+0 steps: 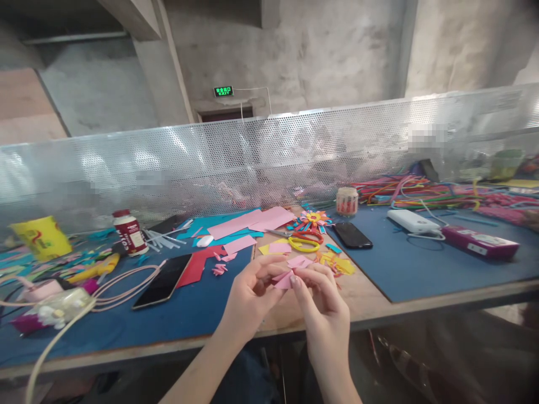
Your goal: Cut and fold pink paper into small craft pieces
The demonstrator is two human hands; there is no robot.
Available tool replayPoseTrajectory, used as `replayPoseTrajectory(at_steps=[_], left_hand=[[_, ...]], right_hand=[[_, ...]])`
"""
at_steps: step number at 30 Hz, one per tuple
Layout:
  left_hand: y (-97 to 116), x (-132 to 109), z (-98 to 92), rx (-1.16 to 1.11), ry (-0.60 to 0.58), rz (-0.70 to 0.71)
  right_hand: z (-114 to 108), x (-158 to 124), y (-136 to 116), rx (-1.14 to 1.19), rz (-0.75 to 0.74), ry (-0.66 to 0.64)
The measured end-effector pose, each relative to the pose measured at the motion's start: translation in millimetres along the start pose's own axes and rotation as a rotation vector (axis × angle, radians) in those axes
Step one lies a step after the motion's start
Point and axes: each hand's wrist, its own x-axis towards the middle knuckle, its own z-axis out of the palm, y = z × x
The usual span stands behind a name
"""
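Note:
Between my two hands is a small folded piece of pink paper (283, 280), held just above the front of the table. My left hand (256, 286) pinches its left side, and my right hand (322, 297) grips its right side with thumb and fingers. Behind the hands lie yellow-handled scissors (304, 244) and a multicoloured paper flower (312, 219). Yellow paper scraps (343, 264) are spread just right of the hands. To the left are small pink folded bits (219, 269) and a pink paper rectangle (240, 244).
A phone (162, 281) and red paper (196, 265) lie left, near a dark red-capped bottle (129, 233) and a yellow cup (42, 238). Right are another phone (352, 235), a glass jar (347, 202), a white power bank (412, 221) and a purple box (480, 242). A perforated metal screen (189, 163) runs behind.

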Motion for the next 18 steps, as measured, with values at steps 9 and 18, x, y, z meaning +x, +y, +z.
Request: replayPoseTrajectory(at_steps=[9,18], left_hand=[[-3.2,-2.8,-0.9,0.087,0.088,0.026],[-0.6,-3.8,-3.8,0.216,0.088,0.100]], right_hand=[[9.9,-12.2,5.3,-0.146,-0.194,0.223],[1.4,-9.2,4.5,-0.168,-0.205,0.074]])
